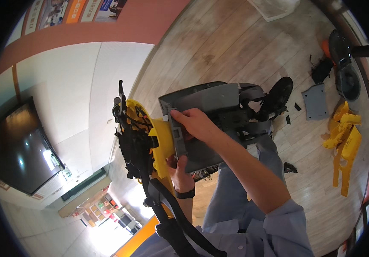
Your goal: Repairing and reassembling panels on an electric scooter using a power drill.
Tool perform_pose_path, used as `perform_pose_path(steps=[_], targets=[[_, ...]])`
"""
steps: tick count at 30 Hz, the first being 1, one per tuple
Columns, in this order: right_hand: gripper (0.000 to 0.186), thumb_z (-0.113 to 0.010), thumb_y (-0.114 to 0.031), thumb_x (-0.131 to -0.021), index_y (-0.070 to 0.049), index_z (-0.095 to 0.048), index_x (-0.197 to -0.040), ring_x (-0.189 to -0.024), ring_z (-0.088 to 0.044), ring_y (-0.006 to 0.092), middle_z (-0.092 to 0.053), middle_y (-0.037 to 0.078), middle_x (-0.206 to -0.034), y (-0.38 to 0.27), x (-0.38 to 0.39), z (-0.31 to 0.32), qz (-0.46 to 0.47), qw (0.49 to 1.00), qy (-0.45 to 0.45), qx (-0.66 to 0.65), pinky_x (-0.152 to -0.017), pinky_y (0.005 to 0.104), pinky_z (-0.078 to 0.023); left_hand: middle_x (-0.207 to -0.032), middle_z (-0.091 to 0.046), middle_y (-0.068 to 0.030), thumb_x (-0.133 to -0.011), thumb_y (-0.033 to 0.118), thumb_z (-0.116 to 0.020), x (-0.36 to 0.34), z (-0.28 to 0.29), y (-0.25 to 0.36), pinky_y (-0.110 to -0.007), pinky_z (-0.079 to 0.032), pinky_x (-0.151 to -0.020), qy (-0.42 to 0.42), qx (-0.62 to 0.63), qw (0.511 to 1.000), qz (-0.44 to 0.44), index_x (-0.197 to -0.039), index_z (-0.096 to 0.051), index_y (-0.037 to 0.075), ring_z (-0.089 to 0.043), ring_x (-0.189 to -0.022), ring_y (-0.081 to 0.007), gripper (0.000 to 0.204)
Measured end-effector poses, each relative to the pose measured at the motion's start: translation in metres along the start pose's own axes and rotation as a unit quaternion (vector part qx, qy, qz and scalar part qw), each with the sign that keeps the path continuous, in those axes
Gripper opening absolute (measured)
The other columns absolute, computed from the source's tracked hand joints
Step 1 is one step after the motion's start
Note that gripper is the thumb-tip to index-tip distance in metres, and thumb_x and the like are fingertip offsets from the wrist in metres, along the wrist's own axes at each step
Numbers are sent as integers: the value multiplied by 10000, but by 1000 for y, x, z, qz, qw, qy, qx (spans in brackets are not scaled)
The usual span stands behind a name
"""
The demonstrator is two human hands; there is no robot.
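A stripped-down scooter stands in front of me, with a yellow front cover [162,141] behind its handlebar [167,199]. Against that cover sits a grey plastic panel [212,100], its slotted edge meeting the yellow. My right hand [195,124] is closed on this edge near its upper end, some fingers hidden behind it. Lower along the same seam is my left hand [181,175], wearing a black wristband. Its thumb presses the grey panel's edge, while the other fingers go partly out of sight by the yellow cover. Black wiring [135,124] lies exposed at the scooter's front.
On the wooden floor at right lie yellow body panels [345,145], a flat grey cover [315,102], a black seat [340,47] and small black pieces [297,106]. A black tyre [278,96] shows beyond the grey panel. At left, a screen [22,147] hangs on the wall.
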State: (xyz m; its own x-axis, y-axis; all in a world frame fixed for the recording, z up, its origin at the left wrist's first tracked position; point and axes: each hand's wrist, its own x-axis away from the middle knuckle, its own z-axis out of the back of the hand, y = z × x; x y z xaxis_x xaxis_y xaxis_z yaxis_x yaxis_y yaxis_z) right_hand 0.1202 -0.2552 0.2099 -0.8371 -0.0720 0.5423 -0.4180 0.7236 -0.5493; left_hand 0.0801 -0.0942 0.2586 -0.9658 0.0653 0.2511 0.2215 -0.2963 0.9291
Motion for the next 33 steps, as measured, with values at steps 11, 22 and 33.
perform_pose_path(steps=[11, 22, 33], targets=[[402, -642, -379, -840, 13, -637, -932, -696, -637, 178, -645, 100, -804, -5, 0, 9, -33, 997, -21, -66, -645, 291, -527, -1212, -496, -83, -707, 285, -764, 2, 0, -1, -347, -385, -954, -29, -1, 1000, -4, -1307, -369, 69, -503, -1082, -208, 749], [275, -689, -204, -771, -9, -669, -963, -764, -666, 213, -684, 135, -849, -30, 14, -12, 167, 956, 167, 174, -712, 295, -513, -1131, -502, -41, -595, 524, -819, 5, 41, -20, -315, -380, -892, -32, -177, 979, 98, -1255, -390, 40, -480, -1045, -159, 925], [357, -683, -320, -673, 10, -639, -803, -722, -627, 305, -637, 150, -754, -53, 3, -39, 128, 868, 264, 401, -673, 371, -483, -1168, -493, -56, -658, 451, -800, -2, 16, -14, -319, -368, -913, -51, -44, 997, 31, -1258, -388, 32, -476, -1063, -164, 840]])
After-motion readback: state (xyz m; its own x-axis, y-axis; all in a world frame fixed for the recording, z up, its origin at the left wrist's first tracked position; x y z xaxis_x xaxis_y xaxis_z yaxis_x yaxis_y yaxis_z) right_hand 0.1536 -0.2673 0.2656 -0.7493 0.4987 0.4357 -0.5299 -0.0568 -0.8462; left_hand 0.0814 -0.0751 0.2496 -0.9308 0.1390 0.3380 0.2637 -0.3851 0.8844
